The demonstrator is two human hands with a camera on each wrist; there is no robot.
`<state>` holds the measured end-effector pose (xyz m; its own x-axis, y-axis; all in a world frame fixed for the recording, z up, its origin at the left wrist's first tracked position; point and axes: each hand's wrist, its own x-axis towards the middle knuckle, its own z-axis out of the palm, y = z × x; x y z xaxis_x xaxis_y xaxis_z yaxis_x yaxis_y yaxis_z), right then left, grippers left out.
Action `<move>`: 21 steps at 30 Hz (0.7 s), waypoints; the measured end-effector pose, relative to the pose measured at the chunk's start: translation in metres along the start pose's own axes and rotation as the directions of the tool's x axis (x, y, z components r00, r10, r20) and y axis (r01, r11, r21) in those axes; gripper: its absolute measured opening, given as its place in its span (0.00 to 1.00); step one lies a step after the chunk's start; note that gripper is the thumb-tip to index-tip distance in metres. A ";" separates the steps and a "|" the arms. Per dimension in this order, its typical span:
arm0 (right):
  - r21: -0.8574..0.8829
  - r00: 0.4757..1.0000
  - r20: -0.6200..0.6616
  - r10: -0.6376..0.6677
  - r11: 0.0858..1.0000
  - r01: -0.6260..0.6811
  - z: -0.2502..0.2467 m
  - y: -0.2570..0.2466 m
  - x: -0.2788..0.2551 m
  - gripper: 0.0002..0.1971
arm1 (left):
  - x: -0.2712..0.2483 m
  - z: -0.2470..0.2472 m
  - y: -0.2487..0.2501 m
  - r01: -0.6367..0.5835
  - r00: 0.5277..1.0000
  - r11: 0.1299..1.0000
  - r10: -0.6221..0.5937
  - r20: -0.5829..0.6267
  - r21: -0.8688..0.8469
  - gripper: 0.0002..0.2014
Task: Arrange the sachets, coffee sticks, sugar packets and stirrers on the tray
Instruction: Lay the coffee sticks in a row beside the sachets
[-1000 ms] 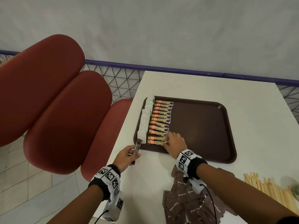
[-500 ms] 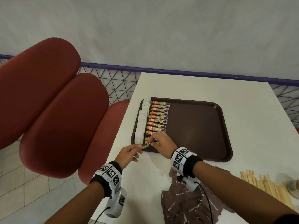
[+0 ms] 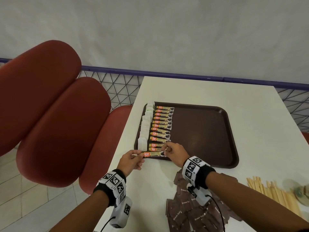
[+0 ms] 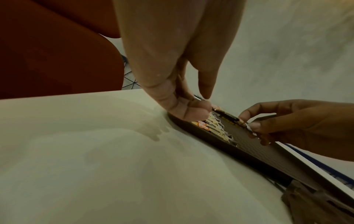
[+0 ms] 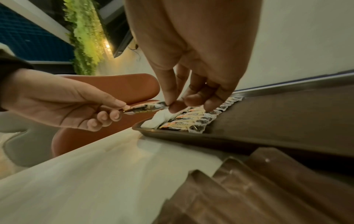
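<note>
A dark brown tray (image 3: pixel 204 136) lies on the white table (image 3: pixel 250 114). Along its left side stand a column of white sachets (image 3: pixel 144 131) and a column of coffee sticks (image 3: pixel 161 126). One more coffee stick (image 3: pixel 153 154) is held level just above the tray's near left corner. My left hand (image 3: pixel 132 160) pinches its left end and my right hand (image 3: pixel 173 154) pinches its right end. In the right wrist view the stick (image 5: pixel 143 108) spans between both hands above the tray rim (image 5: pixel 172 134). In the left wrist view the stick (image 4: pixel 228 116) hangs over the row.
Brown sugar packets (image 3: pixel 192 213) lie in a heap on the table near my right forearm. Wooden stirrers (image 3: pixel 274 193) lie at the right edge. Red padded chairs (image 3: pixel 55 124) stand left of the table. A railing (image 3: pixel 184 77) runs behind it.
My left hand brought the coffee stick from upright at the tray's corner to level. My right hand left the row and took the stick's right end.
</note>
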<state>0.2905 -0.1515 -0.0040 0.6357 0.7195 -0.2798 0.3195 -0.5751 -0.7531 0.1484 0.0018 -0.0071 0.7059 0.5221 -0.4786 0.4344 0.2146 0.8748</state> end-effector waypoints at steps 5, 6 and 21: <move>-0.058 0.989 -0.050 0.139 0.988 -0.142 -0.002 0.008 0.004 0.09 | 0.004 0.006 -0.001 -0.030 0.999 0.991 0.028 0.019 0.131 0.14; -0.095 0.988 -0.052 0.144 0.984 -0.148 -0.002 0.009 0.004 0.09 | 0.004 0.008 0.000 -0.057 0.998 0.980 0.052 0.029 0.190 0.14; -0.289 0.981 -0.132 0.141 0.941 -0.174 0.003 0.022 0.005 0.21 | 0.011 0.020 -0.001 -0.387 0.920 0.368 0.221 0.324 0.846 0.20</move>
<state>0.2984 -0.1595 -0.0236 0.7612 0.5739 -0.3020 0.3936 -0.7789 -0.4882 0.1667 -0.0088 -0.0151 0.9268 0.2600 -0.2711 0.3600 -0.8209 0.4433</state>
